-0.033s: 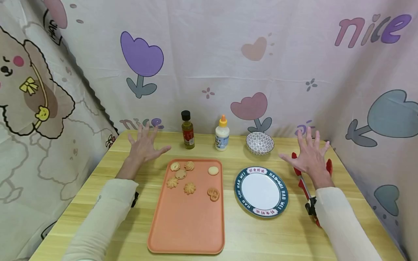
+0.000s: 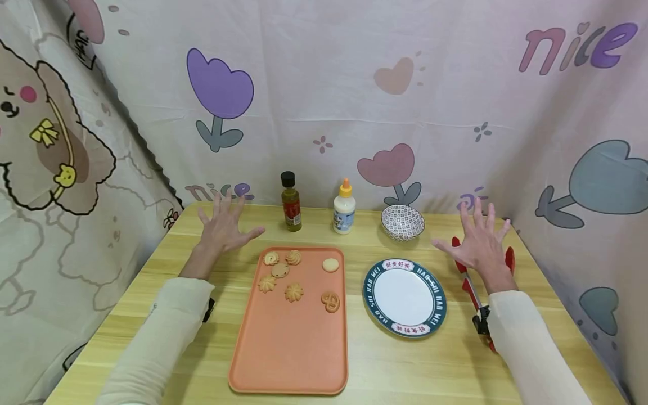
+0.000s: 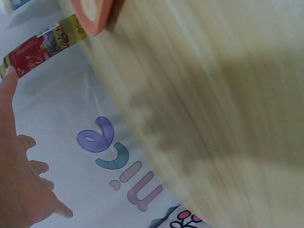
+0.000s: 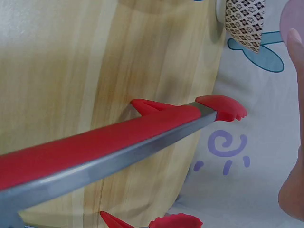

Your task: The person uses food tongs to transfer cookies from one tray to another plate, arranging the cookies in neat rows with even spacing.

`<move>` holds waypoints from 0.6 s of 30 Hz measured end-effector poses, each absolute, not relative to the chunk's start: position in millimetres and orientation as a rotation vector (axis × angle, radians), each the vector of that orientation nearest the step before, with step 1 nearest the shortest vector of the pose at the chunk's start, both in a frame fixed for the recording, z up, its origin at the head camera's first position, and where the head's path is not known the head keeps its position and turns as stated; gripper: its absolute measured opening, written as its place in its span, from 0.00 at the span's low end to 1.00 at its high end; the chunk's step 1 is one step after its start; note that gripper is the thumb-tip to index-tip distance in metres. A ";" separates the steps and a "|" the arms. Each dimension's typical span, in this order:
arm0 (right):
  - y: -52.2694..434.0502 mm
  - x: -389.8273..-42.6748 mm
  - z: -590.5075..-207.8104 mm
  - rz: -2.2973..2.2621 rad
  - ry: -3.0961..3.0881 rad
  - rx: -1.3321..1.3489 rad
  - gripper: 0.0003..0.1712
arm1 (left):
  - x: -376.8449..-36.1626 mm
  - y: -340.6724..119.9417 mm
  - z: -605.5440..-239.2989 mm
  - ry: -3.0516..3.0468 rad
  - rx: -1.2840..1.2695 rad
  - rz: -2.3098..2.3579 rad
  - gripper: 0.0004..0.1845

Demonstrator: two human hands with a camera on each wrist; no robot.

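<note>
Both hands hover spread and empty, the left hand point(image 2: 223, 228) at ten o'clock of the orange tray point(image 2: 291, 337) with cookies point(image 2: 293, 292), the right hand point(image 2: 478, 243) above the red tongs point(image 2: 471, 289) at three o'clock of the plate point(image 2: 405, 296), so nothing seems begun and a grip on the tongs looks to me the next need.

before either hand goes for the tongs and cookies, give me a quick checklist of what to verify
1. Left hand free: ok, fingers spread above the table, holding nothing.
2. Right hand free: ok, fingers spread, hovering over the tongs.
3. Red tongs within reach: ok, lying on the table under the right hand, arms apart.
4. Cookies accessible: ok, seven lie loose at the far end of the orange tray.
5. Plate ready: ok, nothing on it, right of the tray.
6. Oil bottle, glue bottle and patterned bowl out of the way: ok, lined up at the far edge.
</note>
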State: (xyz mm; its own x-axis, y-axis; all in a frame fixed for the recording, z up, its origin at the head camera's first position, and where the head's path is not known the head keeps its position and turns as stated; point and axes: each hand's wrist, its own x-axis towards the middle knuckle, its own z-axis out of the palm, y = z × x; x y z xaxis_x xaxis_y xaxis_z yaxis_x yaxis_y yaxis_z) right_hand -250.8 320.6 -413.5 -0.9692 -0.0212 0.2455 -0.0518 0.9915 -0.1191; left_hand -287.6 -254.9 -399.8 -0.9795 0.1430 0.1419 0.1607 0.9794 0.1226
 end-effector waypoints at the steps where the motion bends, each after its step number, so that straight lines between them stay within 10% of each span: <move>1: 320.5 -250.3 -413.5 0.183 -2.892 0.057 0.65 | -286.5 -254.7 -401.0 -2.993 -0.234 -0.204 0.55; 18: 320.2 -247.3 -413.6 0.181 -2.893 0.050 0.65 | -283.4 -258.3 -406.5 -2.975 -0.242 -0.227 0.56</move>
